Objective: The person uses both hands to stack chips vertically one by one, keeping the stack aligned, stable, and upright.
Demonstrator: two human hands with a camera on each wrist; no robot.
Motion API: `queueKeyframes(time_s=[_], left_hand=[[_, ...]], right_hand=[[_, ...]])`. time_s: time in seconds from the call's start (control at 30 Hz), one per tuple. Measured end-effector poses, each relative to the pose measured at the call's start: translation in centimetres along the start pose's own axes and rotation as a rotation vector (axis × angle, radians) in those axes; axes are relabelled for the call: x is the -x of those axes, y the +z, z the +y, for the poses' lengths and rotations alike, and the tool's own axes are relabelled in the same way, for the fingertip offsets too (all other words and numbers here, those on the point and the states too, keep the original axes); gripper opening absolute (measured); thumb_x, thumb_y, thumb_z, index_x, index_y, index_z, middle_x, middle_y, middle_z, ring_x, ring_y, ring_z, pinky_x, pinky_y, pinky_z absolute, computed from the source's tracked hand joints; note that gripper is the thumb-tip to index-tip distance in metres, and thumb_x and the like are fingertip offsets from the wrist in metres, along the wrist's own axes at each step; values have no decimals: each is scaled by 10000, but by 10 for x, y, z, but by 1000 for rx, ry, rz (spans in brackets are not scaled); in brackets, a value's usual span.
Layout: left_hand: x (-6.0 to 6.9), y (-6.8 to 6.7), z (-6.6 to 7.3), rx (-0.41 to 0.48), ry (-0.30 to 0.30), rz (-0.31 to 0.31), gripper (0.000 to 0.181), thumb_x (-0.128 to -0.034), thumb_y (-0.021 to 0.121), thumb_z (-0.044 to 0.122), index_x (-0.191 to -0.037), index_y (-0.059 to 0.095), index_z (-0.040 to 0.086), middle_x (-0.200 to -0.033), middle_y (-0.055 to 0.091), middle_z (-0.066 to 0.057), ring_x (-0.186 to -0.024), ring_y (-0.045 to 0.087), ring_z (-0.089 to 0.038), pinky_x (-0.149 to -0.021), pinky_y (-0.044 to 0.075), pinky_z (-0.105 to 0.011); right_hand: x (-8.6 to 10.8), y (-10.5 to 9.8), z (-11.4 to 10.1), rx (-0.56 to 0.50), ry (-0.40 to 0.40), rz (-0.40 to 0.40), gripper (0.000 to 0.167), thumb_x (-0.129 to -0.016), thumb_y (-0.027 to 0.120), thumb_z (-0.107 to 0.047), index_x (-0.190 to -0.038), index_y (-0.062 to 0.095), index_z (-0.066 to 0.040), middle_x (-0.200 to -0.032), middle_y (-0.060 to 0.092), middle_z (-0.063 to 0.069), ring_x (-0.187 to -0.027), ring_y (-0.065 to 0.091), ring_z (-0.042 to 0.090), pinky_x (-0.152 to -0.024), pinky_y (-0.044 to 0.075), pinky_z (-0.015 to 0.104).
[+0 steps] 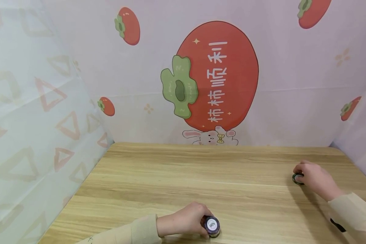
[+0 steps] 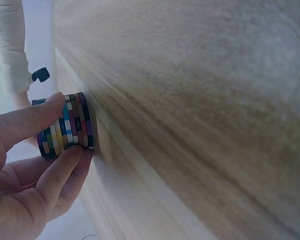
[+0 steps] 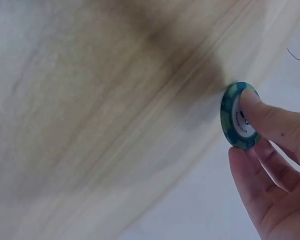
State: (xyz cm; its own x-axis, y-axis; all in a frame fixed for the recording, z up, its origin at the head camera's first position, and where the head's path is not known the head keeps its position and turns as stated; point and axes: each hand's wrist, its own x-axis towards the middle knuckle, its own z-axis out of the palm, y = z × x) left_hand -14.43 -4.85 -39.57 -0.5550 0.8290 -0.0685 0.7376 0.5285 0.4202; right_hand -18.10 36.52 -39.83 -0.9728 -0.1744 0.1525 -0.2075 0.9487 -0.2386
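Near the front of the wooden table, my left hand (image 1: 189,218) grips a stack of poker chips (image 1: 212,226) between thumb and fingers. A purple-rimmed chip with a white centre marked 500 tops it. In the left wrist view the stack (image 2: 65,125) shows chips of several colours, its base at the tabletop. Toward the far right, my right hand (image 1: 318,179) pinches a single green poker chip (image 1: 298,178) by its rim. The right wrist view shows this chip (image 3: 238,116) tilted, one edge at or close to the table, the thumb over part of its white centre.
The wood-grain table (image 1: 183,176) spreads between the two hands. Behind it hangs a pale backdrop (image 1: 280,112) with printed persimmons and a rabbit. A cloth with triangle prints (image 1: 27,122) covers the left side. A black strap (image 1: 337,225) shows at the right sleeve.
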Motion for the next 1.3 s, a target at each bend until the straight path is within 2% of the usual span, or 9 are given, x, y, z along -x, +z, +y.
queueKeyframes(time_s=[0.17,0.37,0.67,1.07,1.3], left_hand=[[0,0,0,19,-11,-7,386,-600,846,208,-948,697,132,-826,608,147,-765,488,91,-676,371,-47],[0,0,0,43,-19,-16,393,-606,842,201,-963,695,129,-843,613,141,-775,494,88,-682,381,-54],[0,1,0,28,-15,-12,389,-606,843,214,-957,696,133,-840,617,143,-775,497,86,-682,378,-53],[-1,1,-1,3,-2,-3,405,-601,844,236,-965,696,138,-844,625,143,-776,498,85,-682,369,-47],[-1,0,0,6,-11,-7,388,-599,844,231,-947,699,140,-831,620,149,-768,493,87,-682,371,-51]], right_hand=[[1,-4,-5,7,-16,5,71,-712,719,-39,-765,681,-66,-763,589,22,-662,578,192,-557,476,376],[1,-4,-15,0,-57,17,91,-708,709,9,-777,708,-52,-778,647,71,-691,617,249,-591,502,397],[2,-2,-43,9,-170,76,121,-690,716,29,-757,710,-72,-717,604,-44,-649,598,149,-555,482,275],[3,-2,-87,-78,-110,52,130,-696,702,50,-793,714,-35,-759,638,22,-670,612,186,-569,504,308],[4,1,-103,-149,-119,45,106,-687,730,-10,-787,718,-44,-745,648,15,-633,597,124,-537,480,228]])
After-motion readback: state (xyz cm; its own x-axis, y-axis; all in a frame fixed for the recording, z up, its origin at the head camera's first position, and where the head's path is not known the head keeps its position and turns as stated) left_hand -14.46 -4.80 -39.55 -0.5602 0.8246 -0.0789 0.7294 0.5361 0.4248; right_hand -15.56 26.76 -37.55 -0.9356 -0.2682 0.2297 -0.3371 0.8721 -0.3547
